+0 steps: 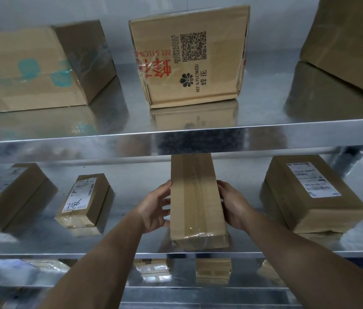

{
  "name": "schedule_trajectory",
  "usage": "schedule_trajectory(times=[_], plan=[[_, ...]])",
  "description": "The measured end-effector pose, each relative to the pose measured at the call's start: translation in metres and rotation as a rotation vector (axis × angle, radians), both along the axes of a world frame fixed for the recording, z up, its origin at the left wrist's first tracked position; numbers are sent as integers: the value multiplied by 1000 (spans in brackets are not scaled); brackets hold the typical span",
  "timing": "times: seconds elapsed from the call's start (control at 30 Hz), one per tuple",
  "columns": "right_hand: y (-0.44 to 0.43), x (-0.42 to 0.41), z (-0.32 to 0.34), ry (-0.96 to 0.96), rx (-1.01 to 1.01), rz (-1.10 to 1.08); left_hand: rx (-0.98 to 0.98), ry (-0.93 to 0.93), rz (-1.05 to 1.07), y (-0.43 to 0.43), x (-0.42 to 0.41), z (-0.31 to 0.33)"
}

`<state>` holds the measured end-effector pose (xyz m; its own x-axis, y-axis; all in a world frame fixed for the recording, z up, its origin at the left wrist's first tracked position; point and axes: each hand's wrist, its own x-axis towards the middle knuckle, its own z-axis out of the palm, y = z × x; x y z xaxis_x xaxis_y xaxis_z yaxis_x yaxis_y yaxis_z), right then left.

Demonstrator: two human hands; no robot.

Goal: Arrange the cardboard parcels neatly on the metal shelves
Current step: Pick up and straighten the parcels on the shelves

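**Steel shelving, one long parcel between two hands**

Bright metal runs across the whole view in three tiers, polished enough to mirror the cardboard standing on it, with a pale wall behind.

On the middle shelf (131,241) the left hand (156,208) lies flat against the left side of a long taped parcel (196,201), fingers spread and nearly straight, thumb up at the top edge. The right hand (231,204) presses the opposite side in the same manner, thumb at the upper edge. Neither hand wraps round the parcel, which is squeezed between them. It lies lengthwise, pointing into the shelf, its near end close to the front lip and its far end hidden under the tier above.

To the left, apart from it, lies a small parcel (84,199) with a white label and handwritten digits. Farther left is a brown parcel (13,192), blurred at the frame's edge. Well to the right lies a broader labelled parcel (309,195).

The upper shelf (176,134) bears a printed box (189,59) with a QR code and red characters, standing roughly above the held parcel. A wide flat box (31,68) with teal marks lies at its left, and part of a large box (349,41) shows at its right.

Below the forearms, the lower shelf (198,288) holds more cardboard, among it a narrow parcel (212,272).
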<state>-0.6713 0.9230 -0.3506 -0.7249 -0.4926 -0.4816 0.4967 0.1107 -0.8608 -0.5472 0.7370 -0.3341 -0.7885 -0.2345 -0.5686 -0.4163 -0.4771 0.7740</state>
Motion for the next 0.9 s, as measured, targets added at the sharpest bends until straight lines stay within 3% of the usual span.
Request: schedule_trajectory(times=[0.13,0.3,0.5,0.9], plan=[[1,-1,7,30,-3,-7,-10,-41,-52,-2,-3,-1],[0,0,15,-127,-87,24,-37,-63,-96,-2,-6,0],[0,-1,24,-78,-66,115,-76,-45,-95,-3,-6,3],[0,2,17,-130,-132,78,-114,0,-66,-9,0,-2]])
